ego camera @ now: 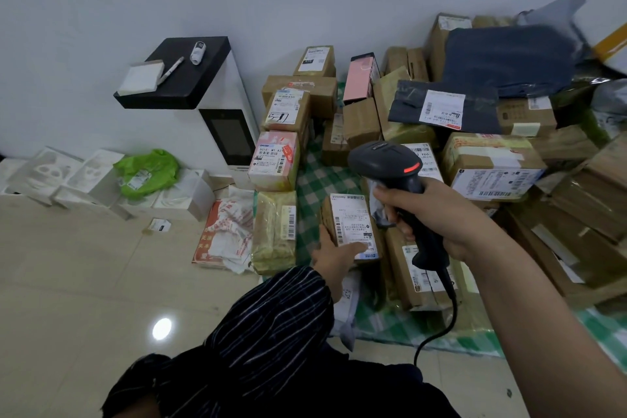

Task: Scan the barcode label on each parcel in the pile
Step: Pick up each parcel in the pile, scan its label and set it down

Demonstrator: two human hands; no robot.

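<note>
Misread risk: left hand [334,256] holds parcel [330,214] with fingers [354,246] overlapping its label [351,217], while right hand [441,217] grips scanner [383,159] amid neighbouring labels [493,181].

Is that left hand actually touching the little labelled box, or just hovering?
Touching. The head view shows the left hand on the labelled box, thumb against its side, fingers overlapping the label's near end.

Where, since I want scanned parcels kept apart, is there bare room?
The tiled floor is bare left of the printed bag and in front of the white boxes. A narrow strip of checked cloth shows between the pink box and the brown cartons. Rightward, parcels are stacked tight.
</note>
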